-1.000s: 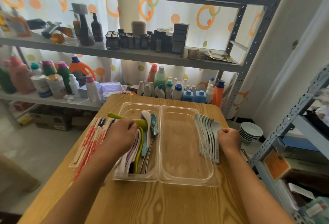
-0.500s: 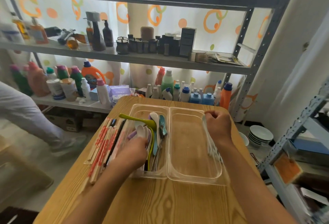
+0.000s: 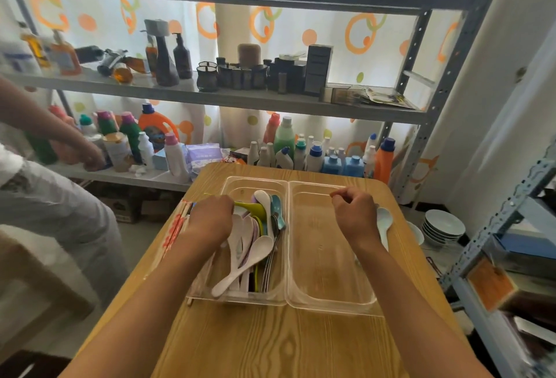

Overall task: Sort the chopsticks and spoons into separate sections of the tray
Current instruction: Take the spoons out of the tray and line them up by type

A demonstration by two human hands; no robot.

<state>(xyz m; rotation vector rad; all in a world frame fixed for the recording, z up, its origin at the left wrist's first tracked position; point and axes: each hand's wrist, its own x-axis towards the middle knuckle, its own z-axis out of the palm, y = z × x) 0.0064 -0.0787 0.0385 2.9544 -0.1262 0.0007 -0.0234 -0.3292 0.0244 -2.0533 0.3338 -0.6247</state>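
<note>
Head view: left hand curled, gripping white plastic spoons heaped in left section of clear plastic two-part tray. Right hand closed in a fist above bare right section, just beside pale spoon on light wooden table. Red-patterned chopsticks left of tray.
</note>
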